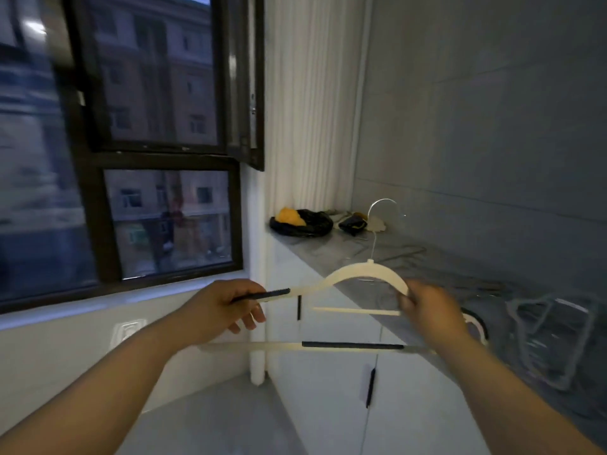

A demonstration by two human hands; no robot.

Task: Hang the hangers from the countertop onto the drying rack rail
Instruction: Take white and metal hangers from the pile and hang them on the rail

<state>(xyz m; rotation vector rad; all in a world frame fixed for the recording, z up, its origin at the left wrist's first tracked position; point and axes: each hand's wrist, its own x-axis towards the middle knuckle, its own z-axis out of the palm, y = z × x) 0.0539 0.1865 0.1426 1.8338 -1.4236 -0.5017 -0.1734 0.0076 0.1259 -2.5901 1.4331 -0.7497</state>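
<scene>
Cream plastic, with a thin wire hook (382, 205) standing upright at twelve o'clock: that is the hanger (368, 269) you hold in the air between your hands, off the countertop (315, 247) and in front of its near edge. Your left hand (216, 310), at nine o'clock of the hanger, has its fingers curled round the dark ribbed strip on the left arm. Your right hand (430, 310), at three o'clock, has its fingers closed on the right shoulder, though blur hides exactly how they lie. A lower bar (351, 345) with a dark sleeve runs level beneath both hands; you cannot tell whether it belongs to the same hanger.

More pale hangers (551, 326) lie blurred on the grey countertop at three o'clock of your right hand. At the far end of that surface, toward twelve o'clock, sits a black bag (302, 223) with something yellow showing in it. White cabinet fronts below the counter carry a dark handle (370, 387) at six o'clock. A dark-framed window (164, 221) fills the view from nine to eleven o'clock.
</scene>
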